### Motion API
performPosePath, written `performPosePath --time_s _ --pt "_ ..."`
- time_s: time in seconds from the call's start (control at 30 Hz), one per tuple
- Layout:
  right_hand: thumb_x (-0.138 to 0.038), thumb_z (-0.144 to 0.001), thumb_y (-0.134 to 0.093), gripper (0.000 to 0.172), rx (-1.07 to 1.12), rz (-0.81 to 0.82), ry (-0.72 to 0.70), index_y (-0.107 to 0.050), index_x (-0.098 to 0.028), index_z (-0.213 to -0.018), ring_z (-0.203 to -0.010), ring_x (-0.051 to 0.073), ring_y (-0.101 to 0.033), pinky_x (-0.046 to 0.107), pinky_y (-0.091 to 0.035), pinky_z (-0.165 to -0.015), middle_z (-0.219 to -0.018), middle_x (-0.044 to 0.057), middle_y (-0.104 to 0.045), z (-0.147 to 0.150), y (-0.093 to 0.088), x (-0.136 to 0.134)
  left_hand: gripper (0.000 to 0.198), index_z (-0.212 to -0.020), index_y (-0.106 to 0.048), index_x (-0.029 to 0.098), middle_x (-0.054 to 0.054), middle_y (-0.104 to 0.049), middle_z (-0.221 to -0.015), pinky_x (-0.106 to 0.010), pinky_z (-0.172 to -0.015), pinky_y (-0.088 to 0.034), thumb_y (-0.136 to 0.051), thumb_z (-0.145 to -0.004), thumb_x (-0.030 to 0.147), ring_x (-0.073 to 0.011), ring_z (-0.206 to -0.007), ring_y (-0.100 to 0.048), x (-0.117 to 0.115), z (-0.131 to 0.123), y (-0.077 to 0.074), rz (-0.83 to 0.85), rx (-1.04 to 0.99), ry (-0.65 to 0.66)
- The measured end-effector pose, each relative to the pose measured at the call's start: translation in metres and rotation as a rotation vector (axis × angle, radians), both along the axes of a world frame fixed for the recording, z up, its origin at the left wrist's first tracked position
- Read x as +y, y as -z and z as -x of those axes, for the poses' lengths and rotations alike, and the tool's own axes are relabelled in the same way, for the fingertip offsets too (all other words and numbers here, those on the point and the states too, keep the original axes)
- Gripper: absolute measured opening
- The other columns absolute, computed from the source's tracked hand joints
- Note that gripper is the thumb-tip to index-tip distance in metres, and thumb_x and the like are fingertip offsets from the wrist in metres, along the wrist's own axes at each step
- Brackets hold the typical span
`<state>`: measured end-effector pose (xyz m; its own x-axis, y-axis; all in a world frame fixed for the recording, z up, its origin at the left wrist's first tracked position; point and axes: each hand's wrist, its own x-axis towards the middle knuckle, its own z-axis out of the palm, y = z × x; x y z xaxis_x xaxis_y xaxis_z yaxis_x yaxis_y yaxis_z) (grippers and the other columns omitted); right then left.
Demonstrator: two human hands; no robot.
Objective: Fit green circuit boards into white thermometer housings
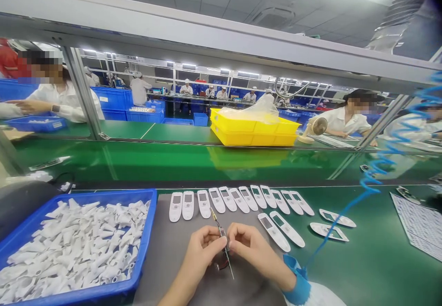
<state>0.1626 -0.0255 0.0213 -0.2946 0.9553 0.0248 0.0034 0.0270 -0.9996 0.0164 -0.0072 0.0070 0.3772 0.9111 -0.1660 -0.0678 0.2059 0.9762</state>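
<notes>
Both hands meet low in the middle over a grey mat (pixel 179 251). My left hand (pixel 202 248) and my right hand (pixel 250 246) pinch a small part with wires (pixel 223 237) between their fingertips. A thin metal rod, perhaps tweezers, runs through the pinch from upper left to lower right. A red wire loop hangs below the part. Just beyond the hands lies a row of several white plastic shells (pixel 238 199) with small windows. Two more shells (pixel 281 230) lie to the right of my right hand.
A blue bin (pixel 147 246) full of white plastic parts stands at the left. A blue coiled cord (pixel 386 158) runs from my right wrist strap up to the right. Yellow crates (pixel 252 133) sit beyond the green conveyor. Other workers sit at the far benches. A printed sheet (pixel 419 223) lies at right.
</notes>
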Motion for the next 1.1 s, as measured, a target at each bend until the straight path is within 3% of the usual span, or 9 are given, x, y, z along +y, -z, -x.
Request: performPosePath --time_s 0.2,0.4,0.47,0.57,0.67,0.73,0.87,1.0,1.1 --pt "-0.038 -0.072 -0.057 0.027 0.228 0.174 -0.115 -0.045 -0.016 -0.062 -0.049 0.008 -0.043 0.02 -0.033 -0.048 -0.055 -0.003 -0.046 0.001 0.001 -0.004 0.024 -0.06 -0.05 0.015 0.001 -0.053 -0.051 -0.018 -0.04 -0.023 -0.063 -0.054 0.034 -0.0085 -0.045 -0.043 -0.003 0.002 -0.008 0.076 -0.118 0.093" --pt "-0.048 -0.07 -0.054 0.035 0.387 0.319 -0.18 -0.042 -0.017 -0.06 -0.042 0.006 -0.037 0.018 -0.027 -0.042 -0.052 -0.003 -0.044 0.004 0.004 -0.007 0.022 -0.067 -0.055 0.013 0.0 -0.051 -0.049 -0.018 -0.045 -0.024 -0.062 -0.056 0.031 -0.0088 -0.047 -0.044 -0.01 0.004 -0.014 0.177 -0.387 0.271" --pt "-0.051 -0.07 -0.052 0.036 0.473 0.331 -0.124 -0.039 -0.019 -0.06 -0.044 0.007 -0.038 0.019 -0.029 -0.042 -0.054 -0.004 -0.041 -0.001 0.001 -0.004 0.024 -0.067 -0.056 0.013 0.001 -0.049 -0.052 -0.018 -0.045 -0.025 -0.063 -0.055 0.033 -0.0063 -0.045 -0.04 -0.01 0.007 -0.014 0.235 -0.521 0.263" --pt "-0.052 -0.071 -0.048 0.034 0.536 0.252 0.097 -0.037 -0.021 -0.063 -0.052 0.009 -0.041 0.019 -0.033 -0.043 -0.062 -0.003 -0.041 -0.016 -0.004 0.003 0.026 -0.067 -0.057 0.014 0.003 -0.046 -0.056 -0.016 -0.042 -0.025 -0.065 -0.055 0.036 -0.0048 -0.047 -0.037 -0.006 0.013 -0.013 0.295 -0.705 0.201" --pt "-0.044 -0.076 -0.048 0.027 0.259 0.136 0.249 -0.044 -0.019 -0.065 -0.056 0.01 -0.044 0.022 -0.038 -0.05 -0.067 0.0 -0.047 -0.025 -0.004 0.009 0.024 -0.076 -0.059 0.015 0.0 -0.052 -0.065 -0.016 -0.047 -0.033 -0.061 -0.063 0.035 -0.0078 -0.058 -0.046 0.001 0.019 -0.014 0.346 -0.763 0.074" --pt "-0.039 -0.076 -0.049 0.024 -0.014 0.038 0.32 -0.048 -0.018 -0.066 -0.055 0.011 -0.046 0.024 -0.04 -0.053 -0.062 0.0 -0.048 -0.021 -0.001 0.009 0.019 -0.08 -0.06 0.015 -0.002 -0.056 -0.074 -0.021 -0.058 -0.041 -0.057 -0.068 0.03 -0.011 -0.069 -0.051 0.005 0.02 -0.015 0.403 -0.795 -0.039" --pt "-0.027 -0.076 -0.05 0.013 -0.362 -0.322 0.407 -0.049 -0.019 -0.066 -0.06 0.014 -0.048 0.026 -0.041 -0.056 -0.065 0.0 -0.05 0.003 0.007 0.0 0.014 -0.076 -0.061 0.013 -0.006 -0.059 -0.083 -0.029 -0.076 -0.042 -0.051 -0.072 0.022 -0.016 -0.083 -0.053 0.007 0.017 -0.017 0.491 -0.827 -0.163" --pt "-0.018 -0.077 -0.047 0.009 -0.528 -0.637 0.393 -0.046 -0.02 -0.068 -0.063 0.015 -0.048 0.026 -0.039 -0.055 -0.067 0.001 -0.049 0.022 0.011 -0.011 0.018 -0.076 -0.063 0.011 -0.008 -0.061 -0.089 -0.025 -0.074 -0.042 -0.048 -0.073 0.021 -0.0153 -0.082 -0.054 0.002 0.012 -0.015 0.493 -0.818 -0.162" --pt "-0.015 -0.078 -0.045 0.009 -0.587 -0.668 0.313 -0.046 -0.02 -0.071 -0.066 0.015 -0.049 0.026 -0.039 -0.057 -0.069 0.001 -0.051 0.027 0.016 -0.013 0.023 -0.077 -0.064 0.01 -0.008 -0.062 -0.089 -0.023 -0.067 -0.042 -0.045 -0.073 0.022 -0.0143 -0.074 -0.054 -0.001 0.01 -0.012 0.488 -0.83 -0.088"
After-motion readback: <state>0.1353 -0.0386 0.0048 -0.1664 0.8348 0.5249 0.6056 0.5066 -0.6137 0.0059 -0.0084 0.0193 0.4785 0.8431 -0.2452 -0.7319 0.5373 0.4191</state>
